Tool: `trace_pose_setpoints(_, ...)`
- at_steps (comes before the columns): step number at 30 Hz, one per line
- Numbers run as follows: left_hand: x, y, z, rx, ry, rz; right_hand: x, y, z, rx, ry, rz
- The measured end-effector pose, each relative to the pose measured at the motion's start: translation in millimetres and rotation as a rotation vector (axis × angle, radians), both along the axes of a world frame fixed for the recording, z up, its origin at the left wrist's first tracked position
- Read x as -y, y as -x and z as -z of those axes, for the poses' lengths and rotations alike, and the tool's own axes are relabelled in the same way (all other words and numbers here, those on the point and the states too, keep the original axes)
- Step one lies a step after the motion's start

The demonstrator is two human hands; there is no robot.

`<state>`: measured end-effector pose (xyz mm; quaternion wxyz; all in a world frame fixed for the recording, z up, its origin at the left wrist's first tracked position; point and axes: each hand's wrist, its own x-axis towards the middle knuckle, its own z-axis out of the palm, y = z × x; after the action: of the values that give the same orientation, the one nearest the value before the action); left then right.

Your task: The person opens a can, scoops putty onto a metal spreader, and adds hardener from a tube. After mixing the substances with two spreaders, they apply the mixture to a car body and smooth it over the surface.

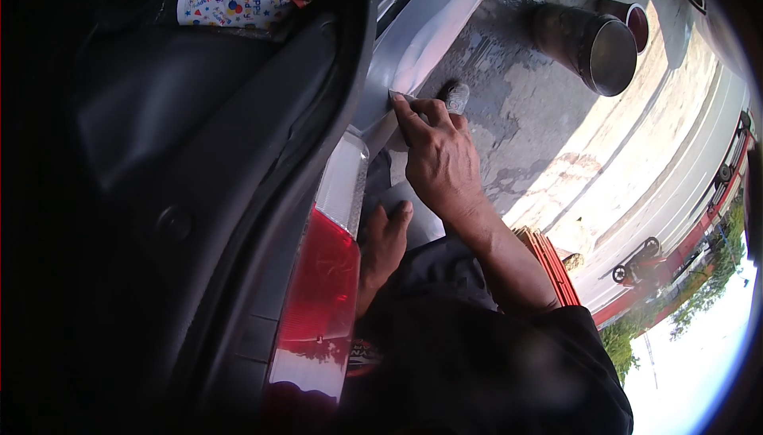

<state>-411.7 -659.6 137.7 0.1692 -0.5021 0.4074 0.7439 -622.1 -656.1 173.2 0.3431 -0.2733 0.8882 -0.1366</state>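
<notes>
My right hand [441, 153] is closed in a pinch, its fingertips at a silver-grey car body panel [380, 101]. A thin flat spreader [403, 96] shows at the fingertips, mostly hidden by them. Its edge meets a smooth pinkish-white patch of filler [433, 50] on the panel. Lower down, beside the red and clear tail light [319, 276], my left hand [385, 244] has its thumb over a flat light-grey plate [417, 206]. The other left fingers are hidden.
Black trim [262, 173] of the open car rear fills the left side. A dark metal cylinder [568, 42] and a reddish container [636, 22] lie on stained concrete [509, 109]. Orange-red slats [556, 268] stand beside my right forearm. A road with vehicles runs beyond.
</notes>
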Motion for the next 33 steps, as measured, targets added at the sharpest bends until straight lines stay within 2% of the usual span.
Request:
trace_pose_setpoints(2,2.5,7.2,-0.9,0.004,-0.021,0.004,-7.2,5.2,-11.8,0.040,0.031,0.010)
trace_pose_setpoints(6,1.1,37.2,-13.0,-0.094,-0.004,-0.264,-41.0,9.4,-30.7,-0.023,0.249,0.021)
trace_pose_setpoints(8,2.8,48.8,-13.3,-0.179,-0.098,-0.370,-61.6,10.2,-39.6,-0.065,0.354,-0.010)
trace_pose_setpoints(12,9.5,71.3,-20.6,-0.187,-0.473,-0.744,-110.2,1.5,-55.9,0.112,0.450,-0.259)
trace_pose_setpoints(13,10.7,71.0,-17.1,-0.179,-0.516,-0.765,-122.2,-1.8,-53.9,0.152,0.471,-0.322)
trace_pose_setpoints(16,12.3,76.9,-19.0,-0.214,-0.492,-0.734,-148.3,-5.8,-41.5,0.112,0.458,-0.331)
trace_pose_setpoints(17,12.0,82.6,-27.5,-0.217,-0.490,-0.744,-159.9,-3.0,-34.2,0.119,0.421,-0.303)
trace_pose_setpoints(20,13.7,81.4,-32.7,-0.258,-0.424,-0.680,-184.6,16.5,-16.1,0.014,0.232,-0.461)
trace_pose_setpoints(21,14.2,86.0,-35.3,-0.275,-0.330,-0.649,-191.2,16.7,-7.7,-0.003,0.191,-0.451)
trace_pose_setpoints(24,1.7,70.7,-20.9,-0.197,-0.337,-0.626,-157.5,51.9,15.0,-0.204,0.151,-0.263)
trace_pose_setpoints(26,-4.6,66.0,-17.8,-0.157,-0.319,-0.583,-106.6,81.6,25.2,-0.385,0.191,-0.119)
trace_pose_setpoints(30,-12.7,48.9,-13.0,-0.050,-0.347,-0.521,-44.6,134.7,79.9,-0.659,0.150,-0.121)
trace_pose_setpoints(33,-13.0,42.6,-9.8,-0.084,-0.257,-0.414,-18.1,147.8,100.9,-0.781,0.166,-0.061)
